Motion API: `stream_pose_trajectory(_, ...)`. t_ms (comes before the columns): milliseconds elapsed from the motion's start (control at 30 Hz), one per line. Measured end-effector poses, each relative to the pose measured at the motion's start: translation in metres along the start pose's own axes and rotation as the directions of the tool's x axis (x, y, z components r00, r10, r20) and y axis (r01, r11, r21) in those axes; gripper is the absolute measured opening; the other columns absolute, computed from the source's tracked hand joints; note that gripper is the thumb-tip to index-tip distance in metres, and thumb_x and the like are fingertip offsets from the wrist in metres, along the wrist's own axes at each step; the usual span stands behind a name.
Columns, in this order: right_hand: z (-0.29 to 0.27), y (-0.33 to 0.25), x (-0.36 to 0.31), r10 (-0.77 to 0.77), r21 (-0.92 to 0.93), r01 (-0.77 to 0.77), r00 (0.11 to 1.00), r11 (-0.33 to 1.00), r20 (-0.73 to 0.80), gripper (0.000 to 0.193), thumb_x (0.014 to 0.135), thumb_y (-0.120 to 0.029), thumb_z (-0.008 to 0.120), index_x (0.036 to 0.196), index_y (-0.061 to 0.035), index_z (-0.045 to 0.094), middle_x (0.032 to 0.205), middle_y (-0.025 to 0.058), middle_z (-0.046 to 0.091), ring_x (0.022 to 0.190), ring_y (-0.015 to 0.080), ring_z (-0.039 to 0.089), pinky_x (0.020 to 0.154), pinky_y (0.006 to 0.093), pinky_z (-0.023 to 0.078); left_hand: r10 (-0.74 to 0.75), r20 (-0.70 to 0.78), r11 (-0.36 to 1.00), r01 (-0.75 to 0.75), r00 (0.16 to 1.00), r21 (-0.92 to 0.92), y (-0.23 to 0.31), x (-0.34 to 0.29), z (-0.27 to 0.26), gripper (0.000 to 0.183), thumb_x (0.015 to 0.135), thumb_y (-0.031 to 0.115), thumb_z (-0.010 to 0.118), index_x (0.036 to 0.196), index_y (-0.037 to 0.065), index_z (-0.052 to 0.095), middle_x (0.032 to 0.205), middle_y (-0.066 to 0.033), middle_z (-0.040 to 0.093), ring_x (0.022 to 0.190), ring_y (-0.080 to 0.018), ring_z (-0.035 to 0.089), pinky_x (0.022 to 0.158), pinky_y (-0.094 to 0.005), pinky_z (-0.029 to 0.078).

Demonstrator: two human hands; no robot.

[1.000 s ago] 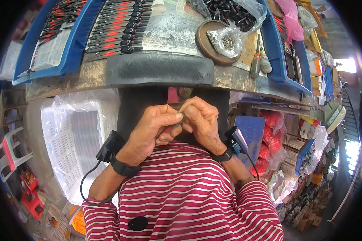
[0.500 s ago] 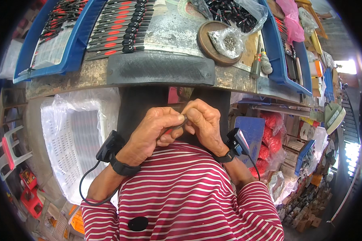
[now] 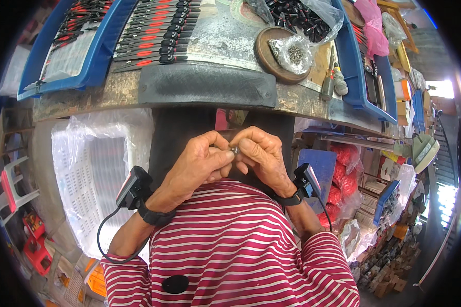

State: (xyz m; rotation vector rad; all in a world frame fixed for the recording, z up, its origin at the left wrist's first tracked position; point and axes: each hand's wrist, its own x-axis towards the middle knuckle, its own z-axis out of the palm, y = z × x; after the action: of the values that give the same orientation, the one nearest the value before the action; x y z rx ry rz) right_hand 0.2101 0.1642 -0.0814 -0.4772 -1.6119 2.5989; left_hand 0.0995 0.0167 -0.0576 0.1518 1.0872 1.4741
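Close to my body, below the bench edge, my left hand and my right hand meet at the fingertips. Between their thumbs and forefingers shows a small shiny metal piece, too small to name. The left fingers are curled inward, and whatever lies in that palm is hidden. My right hand pinches at the metal piece, its other fingers bent. On the bench beyond lies a row of slim dark pieces with red middles and black ends.
Blue trays stand at left and right. A round wooden dish holds a bag of small metal parts. Screwdrivers lie beside it. A dark pad covers the bench edge; a plastic-lined white crate sits lower left.
The grey-and-red piece visible in my left hand is now hidden by its fingers. My left forefinger has lifted and bent, and the shiny metal spot shows between the fingertips.
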Motion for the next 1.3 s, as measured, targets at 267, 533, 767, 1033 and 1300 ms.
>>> stream_pose_trajectory(267, -0.001, -0.004, -0.002, 0.031, -0.108, -0.031, 1.000, 0.994, 0.000, 0.017, 0.092, -0.010, 0.053, 0.102, 0.0029, 0.058, 0.070, 0.0051, 0.058, 0.055, 0.0070, 0.052, 0.048, 0.0184, 0.039, 0.061, -0.068, 0.986, -0.049, 0.996, 0.160, -0.005, 0.002, 0.000, 0.010, 0.088, 0.009, 0.056, 0.092, 0.002, 0.050, 0.063, -0.0026, 0.053, 0.051, -0.0033, 0.040, 0.044, -0.0174, 0.028)
stream_pose_trajectory(533, 0.001, -0.007, -0.002, 0.060, -0.249, -0.068, 0.997, 0.966, -0.040, 0.016, 0.088, -0.002, 0.055, 0.103, 0.0032, 0.057, 0.068, 0.0043, 0.059, 0.054, 0.0077, 0.055, 0.048, 0.0186, 0.039, 0.114, -0.107, 0.935, -0.070, 0.988, 0.347, -0.006, 0.002, 0.001, 0.012, 0.087, 0.010, 0.056, 0.089, 0.000, 0.051, 0.063, -0.0038, 0.057, 0.057, -0.0062, 0.050, 0.053, -0.0209, 0.038)
stream_pose_trajectory(767, 0.004, -0.010, -0.003, 0.055, -0.294, -0.063, 0.998, 0.954, -0.038, 0.018, 0.087, -0.002, 0.054, 0.104, 0.0028, 0.056, 0.064, 0.0025, 0.056, 0.052, 0.0075, 0.054, 0.047, 0.0187, 0.036, 0.116, -0.096, 0.950, -0.083, 0.989, 0.300, -0.008, 0.003, -0.002, 0.018, 0.087, 0.014, 0.060, 0.090, -0.001, 0.051, 0.063, -0.0045, 0.058, 0.058, -0.0067, 0.051, 0.053, -0.0210, 0.039)
stream_pose_trajectory(1033, 0.003, -0.008, -0.004, 0.032, -0.321, -0.026, 0.999, 0.947, 0.013, 0.020, 0.090, -0.007, 0.056, 0.107, 0.0022, 0.056, 0.065, 0.0028, 0.057, 0.056, 0.0073, 0.055, 0.049, 0.0186, 0.037, 0.099, -0.085, 0.962, -0.073, 0.991, 0.264, -0.010, 0.002, -0.005, 0.018, 0.086, 0.014, 0.061, 0.089, -0.001, 0.052, 0.062, -0.0043, 0.057, 0.056, -0.0061, 0.050, 0.052, -0.0204, 0.038)
stream_pose_trajectory(1300, -0.001, -0.006, -0.005, 0.064, -0.301, -0.048, 0.997, 0.953, 0.043, 0.021, 0.093, -0.007, 0.053, 0.112, 0.0019, 0.054, 0.072, 0.0051, 0.060, 0.060, 0.0077, 0.057, 0.052, 0.0200, 0.044, 0.076, -0.072, 0.986, -0.064, 0.995, 0.156, -0.009, 0.002, -0.005, 0.017, 0.088, 0.015, 0.061, 0.091, 0.002, 0.050, 0.063, -0.0029, 0.054, 0.050, -0.0031, 0.041, 0.045, -0.0171, 0.028)
